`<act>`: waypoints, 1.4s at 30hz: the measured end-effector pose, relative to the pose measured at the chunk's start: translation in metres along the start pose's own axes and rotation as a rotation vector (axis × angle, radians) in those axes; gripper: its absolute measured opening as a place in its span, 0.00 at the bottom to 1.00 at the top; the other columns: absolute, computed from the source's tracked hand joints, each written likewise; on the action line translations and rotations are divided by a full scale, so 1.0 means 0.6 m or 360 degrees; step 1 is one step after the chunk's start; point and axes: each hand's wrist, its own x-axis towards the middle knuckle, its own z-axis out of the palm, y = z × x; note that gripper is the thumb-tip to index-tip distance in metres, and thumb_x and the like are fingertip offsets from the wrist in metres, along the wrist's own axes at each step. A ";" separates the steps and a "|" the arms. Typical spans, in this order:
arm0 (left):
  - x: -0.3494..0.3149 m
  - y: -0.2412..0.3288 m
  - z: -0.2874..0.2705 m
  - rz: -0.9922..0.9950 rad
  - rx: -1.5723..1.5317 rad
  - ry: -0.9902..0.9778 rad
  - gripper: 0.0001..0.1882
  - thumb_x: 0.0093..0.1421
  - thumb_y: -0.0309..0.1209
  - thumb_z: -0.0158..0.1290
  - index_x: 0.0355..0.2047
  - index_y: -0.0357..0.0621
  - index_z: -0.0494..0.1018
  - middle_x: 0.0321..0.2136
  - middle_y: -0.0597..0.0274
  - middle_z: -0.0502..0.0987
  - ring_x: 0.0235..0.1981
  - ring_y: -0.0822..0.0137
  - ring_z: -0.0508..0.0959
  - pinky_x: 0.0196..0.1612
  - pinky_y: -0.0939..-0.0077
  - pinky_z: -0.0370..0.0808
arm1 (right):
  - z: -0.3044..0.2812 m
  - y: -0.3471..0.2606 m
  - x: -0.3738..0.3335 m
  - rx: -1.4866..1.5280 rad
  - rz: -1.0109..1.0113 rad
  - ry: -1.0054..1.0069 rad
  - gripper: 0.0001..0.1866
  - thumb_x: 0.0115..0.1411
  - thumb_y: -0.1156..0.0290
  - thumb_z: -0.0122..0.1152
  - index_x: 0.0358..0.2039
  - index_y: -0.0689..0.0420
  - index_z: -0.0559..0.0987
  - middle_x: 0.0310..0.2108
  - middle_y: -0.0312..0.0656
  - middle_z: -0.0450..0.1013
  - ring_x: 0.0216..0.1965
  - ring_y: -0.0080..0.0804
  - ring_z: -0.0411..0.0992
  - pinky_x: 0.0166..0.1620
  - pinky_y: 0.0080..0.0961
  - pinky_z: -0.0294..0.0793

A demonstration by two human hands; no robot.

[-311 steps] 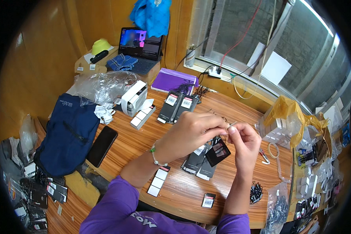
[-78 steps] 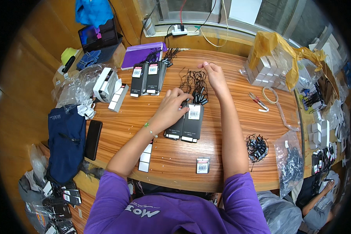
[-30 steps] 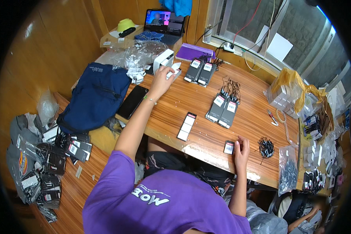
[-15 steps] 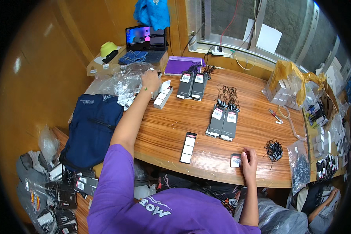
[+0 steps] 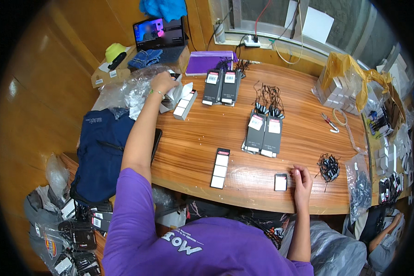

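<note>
Wood-grain tabletop [image 5: 188,142]: broadest item. Paired dark tag stacks [image 5: 264,133] stand side by side near its middle, long axes running away from the person. Pale carton [image 5: 172,94], upper left, lies under the left hand [image 5: 164,83]; whether its fingers grip, cannot tell. White-labelled strip [image 5: 220,169]: long axis nearly parallel to the stacks. Small labelled card [image 5: 281,182]: just left of the right hand [image 5: 302,181], the nearer one, fingers loosely curled, nothing visibly held.

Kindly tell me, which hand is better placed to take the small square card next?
Probably the right hand: it is beside the card, while the left hand is away by the clear plastic.
</note>
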 end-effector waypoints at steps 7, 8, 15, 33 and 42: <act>-0.007 0.005 0.003 0.0058 -0.0147 0.0164 0.19 0.37 0.43 0.60 0.26 0.43 0.74 0.28 0.51 0.78 0.33 0.53 0.77 0.36 0.64 0.73 | 0.000 -0.005 0.003 0.0014 0.0003 -0.0033 0.09 0.59 0.74 0.49 0.38 0.66 0.73 0.30 0.39 0.72 0.34 0.23 0.69 0.40 0.19 0.67; -0.007 0.005 0.000 0.0071 -0.0162 0.0181 0.19 0.37 0.43 0.60 0.24 0.43 0.73 0.28 0.51 0.78 0.33 0.53 0.77 0.35 0.63 0.73 | 0.002 -0.009 0.003 0.0038 -0.0003 -0.0029 0.09 0.59 0.74 0.49 0.38 0.66 0.73 0.30 0.39 0.72 0.34 0.22 0.69 0.40 0.18 0.67; -0.022 0.002 0.001 0.0310 -0.0275 0.0348 0.18 0.37 0.39 0.60 0.21 0.39 0.67 0.23 0.47 0.76 0.29 0.50 0.76 0.33 0.63 0.72 | -0.001 -0.004 0.003 0.0014 0.0005 -0.0021 0.09 0.59 0.74 0.49 0.37 0.65 0.74 0.29 0.38 0.72 0.33 0.22 0.69 0.39 0.18 0.68; -0.015 -0.021 0.019 0.0306 -0.0135 0.0084 0.22 0.45 0.40 0.58 0.35 0.37 0.69 0.32 0.45 0.76 0.34 0.51 0.77 0.39 0.64 0.72 | 0.001 -0.005 0.004 0.0016 0.0012 -0.0022 0.09 0.59 0.75 0.49 0.36 0.65 0.74 0.30 0.38 0.72 0.33 0.21 0.68 0.39 0.17 0.67; -0.017 -0.023 0.010 0.0263 -0.0434 0.0221 0.20 0.41 0.41 0.61 0.20 0.41 0.64 0.23 0.49 0.76 0.28 0.52 0.76 0.32 0.66 0.71 | 0.003 -0.009 0.004 0.0024 0.0019 -0.0024 0.09 0.60 0.74 0.49 0.37 0.66 0.73 0.29 0.38 0.72 0.32 0.22 0.69 0.38 0.18 0.68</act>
